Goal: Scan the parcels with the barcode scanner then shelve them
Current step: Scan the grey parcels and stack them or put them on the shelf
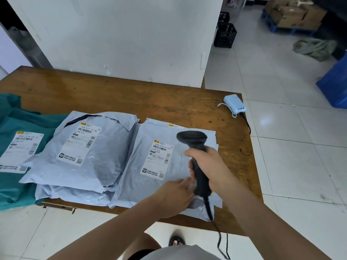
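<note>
My right hand (208, 166) grips the handle of a black barcode scanner (193, 141), its head held over a flat grey parcel (150, 184) with a white label (159, 158). My left hand (174, 196) rests with straight fingers on that parcel's near right part. A bulging grey parcel (88, 151) lies to the left on top of another grey one (75, 194). A teal parcel (16, 158) with a label lies at the far left. All sit on a brown wooden table (131, 98).
A light blue power bank (235, 106) with a cable sits at the table's right corner. A white panel (122, 34) stands behind the table. On the tiled floor to the right are black crates (225, 34), cardboard boxes (293, 14) and a blue bin (336, 83).
</note>
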`<state>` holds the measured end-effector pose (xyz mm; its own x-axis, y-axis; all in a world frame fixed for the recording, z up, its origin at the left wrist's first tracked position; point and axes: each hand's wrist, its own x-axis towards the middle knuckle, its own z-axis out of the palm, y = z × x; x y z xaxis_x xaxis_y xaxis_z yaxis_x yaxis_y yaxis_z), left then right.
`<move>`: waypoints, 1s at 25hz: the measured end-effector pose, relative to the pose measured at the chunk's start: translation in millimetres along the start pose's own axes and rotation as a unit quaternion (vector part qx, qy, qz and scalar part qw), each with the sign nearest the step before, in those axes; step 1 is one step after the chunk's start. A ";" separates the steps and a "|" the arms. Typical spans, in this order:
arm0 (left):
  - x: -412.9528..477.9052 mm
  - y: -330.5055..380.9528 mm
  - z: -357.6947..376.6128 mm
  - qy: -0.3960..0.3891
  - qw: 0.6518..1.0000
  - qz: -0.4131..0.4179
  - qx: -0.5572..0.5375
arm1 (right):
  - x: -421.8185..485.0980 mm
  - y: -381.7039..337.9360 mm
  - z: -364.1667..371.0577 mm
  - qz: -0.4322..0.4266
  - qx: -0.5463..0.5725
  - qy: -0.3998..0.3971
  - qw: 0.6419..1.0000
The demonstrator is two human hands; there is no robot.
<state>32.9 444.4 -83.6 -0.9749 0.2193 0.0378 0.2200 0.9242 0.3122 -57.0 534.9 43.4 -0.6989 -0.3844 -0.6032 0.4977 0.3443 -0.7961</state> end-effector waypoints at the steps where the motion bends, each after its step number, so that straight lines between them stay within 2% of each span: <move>1: -6.5 -4.5 -6.1 0.003 1.000 0.015 0.013 | 5.9 3.3 -12.6 -0.036 -0.044 0.034 0.998; 3: -20.9 -15.7 -10.8 0.046 0.998 0.040 0.030 | 20.5 15.5 -42.3 -0.093 -0.144 0.100 0.980; 5: -34.4 -20.7 -12.2 0.053 0.998 0.012 0.027 | 36.5 33.6 -73.1 -0.105 -0.212 0.128 0.963; 6: -38.8 -22.4 -13.0 0.073 0.997 0.010 0.014 | 43.8 43.6 -86.4 -0.090 -0.231 0.131 0.960; 9: -42.5 -19.4 -15.9 0.070 0.997 -0.030 0.016 | 66.4 76.5 -113.5 -0.026 -0.288 0.138 0.947; 15: -57.2 -21.6 -21.5 0.053 0.989 -0.131 0.035 | 90.1 103.6 -116.7 -0.070 -0.318 0.157 0.932; 18: -71.2 -36.1 -24.9 0.077 0.975 -0.202 0.045 | 97.1 103.2 -112.0 -0.056 -0.377 0.182 0.906; 19: -74.5 -42.2 -27.7 0.085 0.965 -0.247 0.035 | 97.5 101.9 -109.7 -0.050 -0.401 0.212 0.890; 21: -75.2 -53.3 -33.0 0.112 0.930 -0.349 -0.004 | 95.8 98.9 -101.6 -0.092 -0.404 0.262 0.872; 22: -70.7 -57.5 -36.5 0.110 0.906 -0.406 -0.046 | 92.8 96.9 -95.3 -0.105 -0.376 0.241 0.889; 23: -63.7 -58.9 -41.3 0.099 0.872 -0.468 -0.105 | 87.6 91.9 -87.3 -0.081 -0.313 0.192 0.927; 24: -56.5 -61.2 -41.3 0.085 0.835 -0.517 -0.171 | 82.6 89.0 -77.8 -0.013 -0.213 0.119 0.970; 25: -49.6 -62.5 -40.4 0.071 0.796 -0.552 -0.237 | 78.4 86.9 -69.7 0.066 -0.108 0.055 0.990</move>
<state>66.1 363.1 -66.6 -0.5668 -0.7136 -0.4117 -0.7783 0.3000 0.5516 -104.4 594.4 -69.7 -0.6929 -0.2329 -0.6824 0.4745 0.5653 -0.6747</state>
